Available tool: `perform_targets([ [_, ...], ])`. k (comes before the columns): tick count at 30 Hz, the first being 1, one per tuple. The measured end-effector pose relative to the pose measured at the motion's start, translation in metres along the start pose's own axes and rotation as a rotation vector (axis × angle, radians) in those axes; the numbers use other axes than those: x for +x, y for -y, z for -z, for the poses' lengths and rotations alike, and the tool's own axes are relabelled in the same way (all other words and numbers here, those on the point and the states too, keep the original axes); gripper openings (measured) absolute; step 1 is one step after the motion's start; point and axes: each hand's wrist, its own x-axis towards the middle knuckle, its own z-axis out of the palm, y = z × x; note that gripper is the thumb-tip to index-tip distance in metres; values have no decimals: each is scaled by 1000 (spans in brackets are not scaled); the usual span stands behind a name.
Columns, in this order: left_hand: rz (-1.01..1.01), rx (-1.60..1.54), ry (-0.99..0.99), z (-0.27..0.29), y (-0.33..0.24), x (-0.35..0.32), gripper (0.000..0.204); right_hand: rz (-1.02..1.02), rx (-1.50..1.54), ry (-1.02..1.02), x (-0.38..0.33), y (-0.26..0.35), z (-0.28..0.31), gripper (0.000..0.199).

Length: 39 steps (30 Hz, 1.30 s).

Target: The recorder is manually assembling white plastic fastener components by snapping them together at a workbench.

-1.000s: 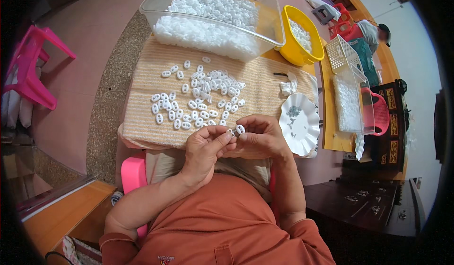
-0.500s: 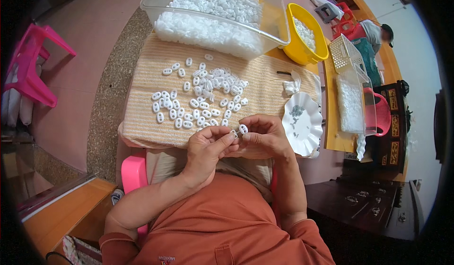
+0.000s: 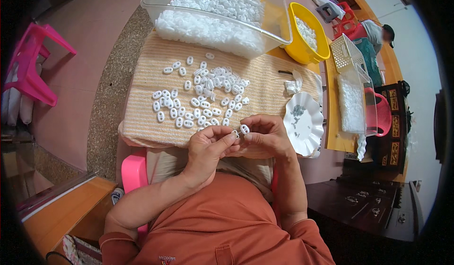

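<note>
Right hand (image 3: pixel 267 139) pinches one white piece (image 3: pixel 244 129) at its rim; left hand (image 3: pixel 211 145) fingertips meet it, pinching. Piece is held just above the mat (image 3: pixel 142 94). Judged light, rigid, slick: grip by edges. More pieces (image 3: pixel 198 99) lie beyond.

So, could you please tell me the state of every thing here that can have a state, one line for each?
left hand: closed on a small white piece, touching the right hand.
right hand: fingertips pinching a white oval piece.
clear bin: open, filled with white pieces.
yellow bowl: open, partly filled with white pieces.
white scalloped plate: holding a few small dark parts.
loose white pieces: scattered on the beige mat.
</note>
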Motion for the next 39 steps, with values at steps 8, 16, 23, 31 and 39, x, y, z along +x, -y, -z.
perform_targets([
  [8, 7, 6, 9, 0, 0, 1, 13, -17, 43, 92, 1, 4, -6, 26],
  [16, 17, 30, 2, -1, -1, 0, 12, -44, 41, 99, 0, 4, -7, 26],
  [23, 12, 38, 5, 0, 0, 0, 12, -50, 12, 91, 0, 2, -5, 24],
  [31, 23, 6, 3, 0, 1, 1, 12, -24, 7, 104, 1, 0, -4, 25],
  [39, 33, -33, 50, 0, 0, 1, 12, -6, 68, 113, -1, -1, -3, 27],
])
